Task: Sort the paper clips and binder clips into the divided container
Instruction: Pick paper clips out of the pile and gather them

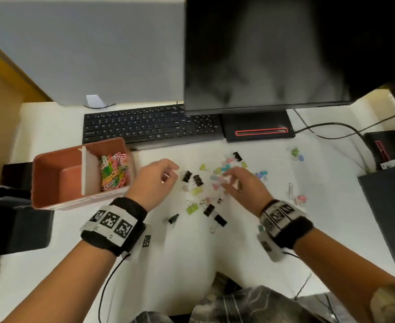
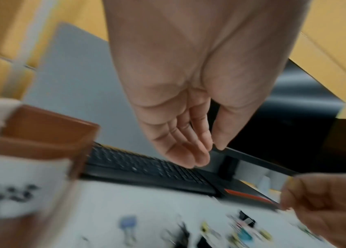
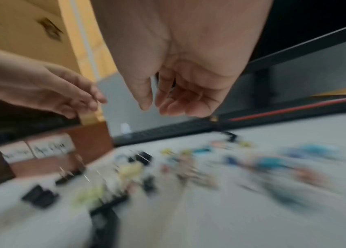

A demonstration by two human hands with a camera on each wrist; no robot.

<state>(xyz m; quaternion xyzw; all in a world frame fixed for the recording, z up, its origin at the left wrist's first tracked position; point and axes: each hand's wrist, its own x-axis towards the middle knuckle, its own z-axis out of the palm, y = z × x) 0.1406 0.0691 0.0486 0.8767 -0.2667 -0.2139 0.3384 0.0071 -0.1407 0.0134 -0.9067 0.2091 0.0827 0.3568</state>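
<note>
The brown divided container (image 1: 52, 183) stands at the left of the white desk. Coloured paper clips (image 1: 115, 171) fill its right compartment; the left one looks empty. Black and pastel binder clips (image 1: 197, 180) lie scattered in the middle of the desk, and a silver paper clip (image 1: 290, 191) lies further right. My left hand (image 1: 168, 174) hovers between container and clips; in the left wrist view, the left hand (image 2: 210, 156) has relaxed fingers and holds nothing. My right hand (image 1: 230, 180) hovers over the pile; in the blurred right wrist view, the right hand (image 3: 157, 109) looks loosely curled and empty.
A black keyboard (image 1: 149, 127) and the monitor stand (image 1: 259, 129) lie just behind the clips, under a large dark monitor (image 1: 273, 54). Cables (image 1: 331, 131) run at the back right. Black items sit at the right edge (image 1: 387, 201) and left edge (image 1: 17, 229).
</note>
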